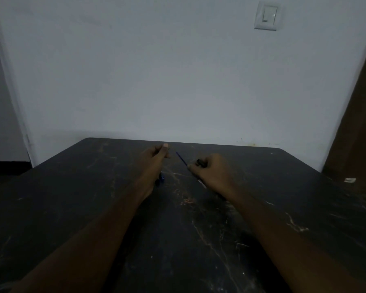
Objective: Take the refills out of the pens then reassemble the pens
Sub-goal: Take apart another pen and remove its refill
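Note:
Both my hands are held over the dark scratched table (262,208). My right hand (213,172) pinches a thin blue refill (181,158) that points up and to the left, toward my left hand. A dark pen part (200,162) also sits in that right hand's fingers, and a pale pen piece (202,183) shows below its palm. My left hand (155,159) is curled, thumb up, fingers closed; a blue pen part (160,179) sticks out under its wrist side. Whether that part is held or lying on the table I cannot tell.
A pale wall rises just behind the table's far edge, with a light switch (266,15) high on the right. A brown wooden panel (357,123) stands at the right. A small white object (350,180) lies near the right table edge.

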